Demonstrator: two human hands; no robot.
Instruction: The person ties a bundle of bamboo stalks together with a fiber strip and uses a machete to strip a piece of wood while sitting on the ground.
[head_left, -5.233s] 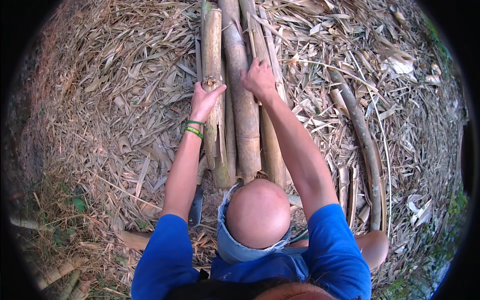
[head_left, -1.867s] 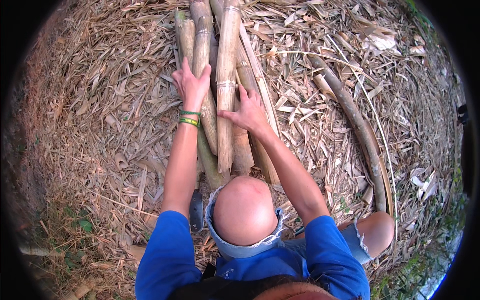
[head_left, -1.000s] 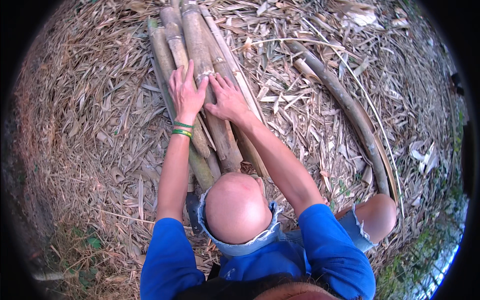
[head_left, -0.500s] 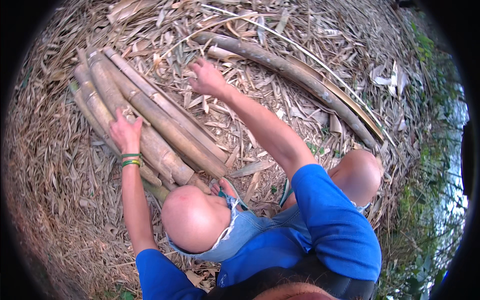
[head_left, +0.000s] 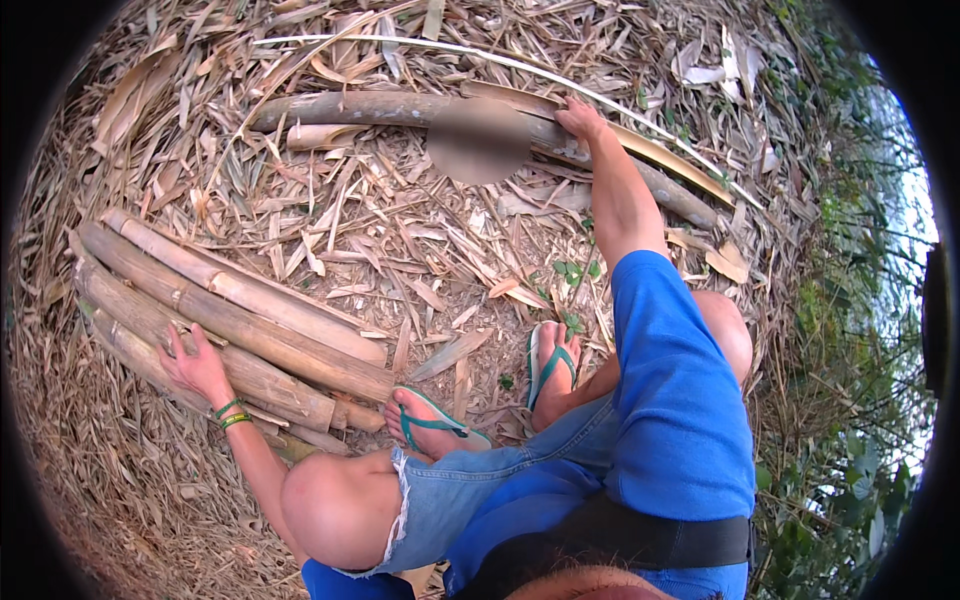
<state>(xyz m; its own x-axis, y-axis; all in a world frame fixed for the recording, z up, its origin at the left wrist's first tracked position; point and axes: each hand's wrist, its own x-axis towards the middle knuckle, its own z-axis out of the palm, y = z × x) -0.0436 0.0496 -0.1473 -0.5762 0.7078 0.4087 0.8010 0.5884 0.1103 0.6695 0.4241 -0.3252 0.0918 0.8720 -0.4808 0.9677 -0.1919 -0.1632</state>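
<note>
A stack of cut bamboo poles (head_left: 240,290) lies on the ground at the left. My left hand (head_left: 197,367) rests on the near poles of this stack, palm down, fingers spread. Farther off, a long, mottled grey-brown bamboo pole (head_left: 370,108) lies across the ground. My right arm reaches out to it, and my right hand (head_left: 582,120) has its fingers curled over the pole toward its right half. A curved, tan sheath-like strip (head_left: 670,158) lies along the pole's far side, close to my right fingers. A blurred patch hides part of the pole.
Dry leaves and husks (head_left: 430,270) cover the ground. A thin pale stick (head_left: 480,58) arches beyond the long pole. My sandalled feet (head_left: 435,425) stand between the stack and the pole. Green undergrowth (head_left: 830,400) borders the right side.
My view has turned right. My right hand has moved from the air above the litter, rightward onto the long pole. My left hand stays on the stack.
</note>
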